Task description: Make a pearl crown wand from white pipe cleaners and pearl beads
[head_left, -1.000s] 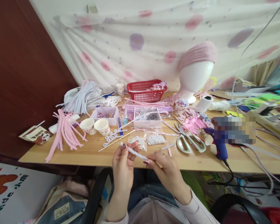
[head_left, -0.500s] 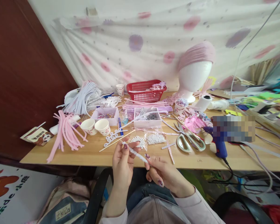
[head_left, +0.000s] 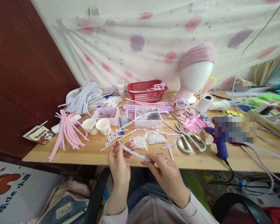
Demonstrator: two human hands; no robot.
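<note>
A short white pipe cleaner [head_left: 135, 153] stretches between my two hands in front of the wooden table's [head_left: 91, 152] near edge. My left hand [head_left: 119, 161] pinches its left end with thumb and fingers. My right hand [head_left: 165, 171] pinches its right end, palm down, a ring on one finger. Just beyond the hands lie two small bags of white pearl beads [head_left: 149, 140] and a strip of pink ribbon [head_left: 169, 148].
Scissors [head_left: 189, 141] and a blue glue gun [head_left: 220, 144] lie to the right. Two paper cups [head_left: 96, 126], pink pipe cleaners [head_left: 66, 132], white pipe cleaners [head_left: 84, 98], bead boxes [head_left: 147, 117], a red basket [head_left: 146, 91] and a foam head [head_left: 196, 74] fill the table. A backpack [head_left: 65, 205] sits lower left.
My hands have shifted slightly left with the pipe cleaner. My right hand turned from fingers curled under to palm down, still pinching the right end.
</note>
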